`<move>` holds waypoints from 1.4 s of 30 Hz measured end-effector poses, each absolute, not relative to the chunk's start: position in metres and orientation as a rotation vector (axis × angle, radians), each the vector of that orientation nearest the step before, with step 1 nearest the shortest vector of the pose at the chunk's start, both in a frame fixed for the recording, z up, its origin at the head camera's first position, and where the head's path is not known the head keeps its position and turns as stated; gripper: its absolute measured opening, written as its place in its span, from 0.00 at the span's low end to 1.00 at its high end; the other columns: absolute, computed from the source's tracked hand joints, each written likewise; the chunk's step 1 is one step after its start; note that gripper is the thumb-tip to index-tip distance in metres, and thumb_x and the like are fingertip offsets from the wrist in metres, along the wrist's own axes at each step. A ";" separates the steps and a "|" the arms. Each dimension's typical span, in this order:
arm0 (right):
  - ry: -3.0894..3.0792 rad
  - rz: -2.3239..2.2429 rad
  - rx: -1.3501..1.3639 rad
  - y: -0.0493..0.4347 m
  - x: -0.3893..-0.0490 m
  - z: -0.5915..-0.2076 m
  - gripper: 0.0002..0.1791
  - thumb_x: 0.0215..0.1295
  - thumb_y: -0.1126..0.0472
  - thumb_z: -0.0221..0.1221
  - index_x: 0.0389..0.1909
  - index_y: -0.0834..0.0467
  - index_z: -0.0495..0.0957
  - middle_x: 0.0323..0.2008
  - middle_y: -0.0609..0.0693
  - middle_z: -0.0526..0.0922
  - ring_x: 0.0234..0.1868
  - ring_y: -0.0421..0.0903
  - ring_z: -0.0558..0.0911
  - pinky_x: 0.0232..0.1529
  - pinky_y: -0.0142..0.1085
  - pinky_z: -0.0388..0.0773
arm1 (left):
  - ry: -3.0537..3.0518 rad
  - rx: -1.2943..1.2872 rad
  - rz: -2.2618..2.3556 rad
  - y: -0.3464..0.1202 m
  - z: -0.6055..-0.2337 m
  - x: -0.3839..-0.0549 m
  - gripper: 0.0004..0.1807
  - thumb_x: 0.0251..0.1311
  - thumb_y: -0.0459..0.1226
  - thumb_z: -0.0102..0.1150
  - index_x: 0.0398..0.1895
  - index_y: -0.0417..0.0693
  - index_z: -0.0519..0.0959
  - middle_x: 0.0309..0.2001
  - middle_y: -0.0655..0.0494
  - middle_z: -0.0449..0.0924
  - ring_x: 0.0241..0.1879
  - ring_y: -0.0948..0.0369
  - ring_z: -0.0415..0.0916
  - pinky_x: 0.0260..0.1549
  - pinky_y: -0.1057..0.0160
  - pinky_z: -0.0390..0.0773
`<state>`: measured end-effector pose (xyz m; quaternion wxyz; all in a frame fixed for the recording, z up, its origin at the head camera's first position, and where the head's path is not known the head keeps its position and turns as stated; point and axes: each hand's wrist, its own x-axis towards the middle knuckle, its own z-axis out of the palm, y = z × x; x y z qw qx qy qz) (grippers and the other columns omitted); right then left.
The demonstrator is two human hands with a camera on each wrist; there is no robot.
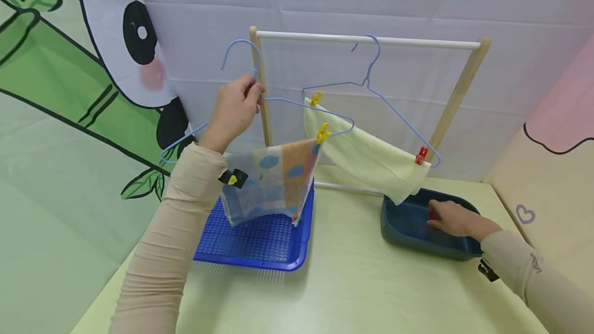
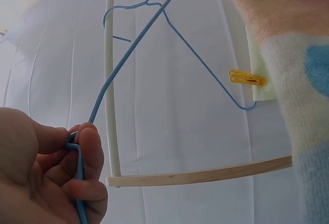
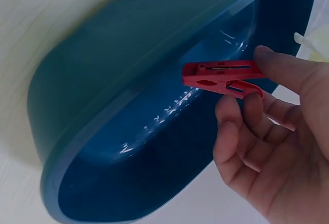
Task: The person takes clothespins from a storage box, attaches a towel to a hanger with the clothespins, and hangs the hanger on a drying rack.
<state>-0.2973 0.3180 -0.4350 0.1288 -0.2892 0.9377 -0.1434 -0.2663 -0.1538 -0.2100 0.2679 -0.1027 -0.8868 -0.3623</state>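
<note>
Held up by its neck, a blue wire hanger (image 1: 297, 101) is in my left hand (image 1: 234, 110). A patterned towel (image 1: 271, 174) hangs from it, fixed near the right end by a yellow clothespin (image 1: 323, 133); the forearm hides its left top corner in the head view. My right hand (image 1: 457, 219) is over the dark teal basin (image 1: 394, 238) and pinches a red clothespin (image 3: 222, 77) between thumb and fingers, plainly seen in the right wrist view. The basin's inside looks bare in that view.
A rack with a white rail (image 1: 315, 37) carries another blue hanger (image 1: 403, 115) with a pale yellow towel (image 1: 371, 156), pinned by a yellow clothespin (image 1: 315, 99) and a red clothespin (image 1: 421, 155). A blue basket (image 1: 278, 264) stands beneath the patterned towel.
</note>
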 end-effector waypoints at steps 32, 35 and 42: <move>2.834 -0.350 -0.949 0.284 -0.281 -0.407 0.09 0.64 0.55 0.60 0.36 0.57 0.75 0.28 0.42 0.73 0.27 0.37 0.71 0.30 0.37 0.72 | -2.659 -0.217 -1.034 -0.148 -0.209 -0.269 0.17 0.70 0.44 0.47 0.33 0.42 0.79 0.17 0.56 0.61 0.17 0.62 0.55 0.19 0.64 0.56; 2.838 -0.373 -0.973 0.279 -0.280 -0.403 0.10 0.64 0.56 0.60 0.38 0.58 0.75 0.30 0.42 0.74 0.28 0.38 0.73 0.32 0.38 0.72 | -2.697 -0.203 -1.069 -0.146 -0.210 -0.267 0.17 0.70 0.44 0.46 0.34 0.42 0.79 0.17 0.58 0.57 0.16 0.63 0.52 0.17 0.65 0.54; 2.839 -0.439 -1.026 0.267 -0.273 -0.391 0.13 0.64 0.55 0.60 0.44 0.59 0.74 0.35 0.45 0.76 0.34 0.42 0.75 0.37 0.42 0.73 | -2.742 -0.173 -1.213 -0.140 -0.212 -0.265 0.18 0.71 0.44 0.42 0.44 0.42 0.80 0.21 0.56 0.61 0.20 0.62 0.52 0.22 0.64 0.56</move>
